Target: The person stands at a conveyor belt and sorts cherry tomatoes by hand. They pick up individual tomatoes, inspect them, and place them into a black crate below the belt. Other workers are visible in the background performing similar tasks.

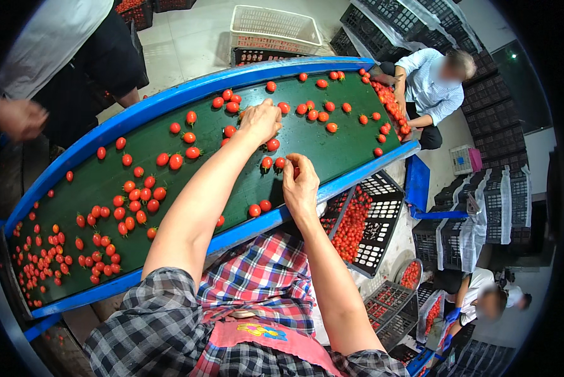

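Note:
Red cherry tomatoes [175, 161] lie scattered across a green conveyor belt [343, 151] before me. My left hand [263, 121] reaches over the middle of the belt, palm down; its curled fingertips are among several tomatoes, and whether it grips one is hidden. Nearer the belt's front edge, my right hand [302, 186] has its thumb and fingers curled about a cherry tomato [296, 172], partly covered by them. Two more tomatoes [267, 163] sit just left of that hand.
Blue side rails [258, 225] border the belt. Below its front rail stands a black crate [385, 207] holding tomatoes. A co-worker [428, 89] crouches at the far right end beside piled tomatoes [391, 106]. Another person's hand [18, 118] shows at left. Behind is a white crate [275, 26].

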The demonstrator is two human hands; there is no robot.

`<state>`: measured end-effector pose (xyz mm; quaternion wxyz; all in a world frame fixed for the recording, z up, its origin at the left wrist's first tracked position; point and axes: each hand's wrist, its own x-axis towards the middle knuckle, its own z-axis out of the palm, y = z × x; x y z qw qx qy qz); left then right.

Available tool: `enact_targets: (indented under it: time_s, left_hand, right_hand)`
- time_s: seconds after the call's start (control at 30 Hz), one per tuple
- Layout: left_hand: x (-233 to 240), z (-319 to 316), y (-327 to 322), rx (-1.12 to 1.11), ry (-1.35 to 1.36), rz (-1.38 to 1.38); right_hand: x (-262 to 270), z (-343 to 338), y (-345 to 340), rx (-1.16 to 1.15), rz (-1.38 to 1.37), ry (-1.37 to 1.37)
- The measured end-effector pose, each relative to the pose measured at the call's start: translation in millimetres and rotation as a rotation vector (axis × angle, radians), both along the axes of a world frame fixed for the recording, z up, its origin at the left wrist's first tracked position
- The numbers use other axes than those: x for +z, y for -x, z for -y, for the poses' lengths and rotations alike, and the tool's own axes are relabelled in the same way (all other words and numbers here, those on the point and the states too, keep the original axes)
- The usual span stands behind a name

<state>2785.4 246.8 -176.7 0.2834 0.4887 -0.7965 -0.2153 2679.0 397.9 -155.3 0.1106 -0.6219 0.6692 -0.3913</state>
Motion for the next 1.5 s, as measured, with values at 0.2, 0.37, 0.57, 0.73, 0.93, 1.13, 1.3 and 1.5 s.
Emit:
enact_targets:
  time_s: [0.2, 0.37, 0.57, 0.73, 0.93, 1.13, 1.3, 1.5]
  left_hand:
    - [1, 5, 9, 0.070, 0.140, -0.145]
    - [36, -48, -62, 0.115, -0.012, -0.438]
    - [52, -129, -116, 0.075, -0.256, -0.423]
    - [39, -173, -137, 0.133, -0.224, -0.361]
    - [60, -213, -139, 0.292, -0.313, -0.598]
    - [101, -225, -105, 0.032, 0.124, -0.615]
    - [55, -182, -97, -0.101, 0.123, -0.193]
    - [22, -153, -87, -0.402, 0.006, 0.287]
  right_hand:
    - [26, -8, -12, 0.136, -0.095, -0.338]
    - [43, -1, 4, 0.405, -0.381, -0.692]
    - [27, 4, 13, 0.460, -0.327, -0.721]
    - [41, 13, 16, 0.139, 0.542, -0.508]
    - [49, 8, 15, 0.112, 1.309, -0.594]
    - [54, -53, -59, 0.230, 1.838, -0.868]
    - [72, -89, -10, 0.181, 1.917, -0.674]
    - [65, -139, 138, -0.398, 0.872, -0.304]
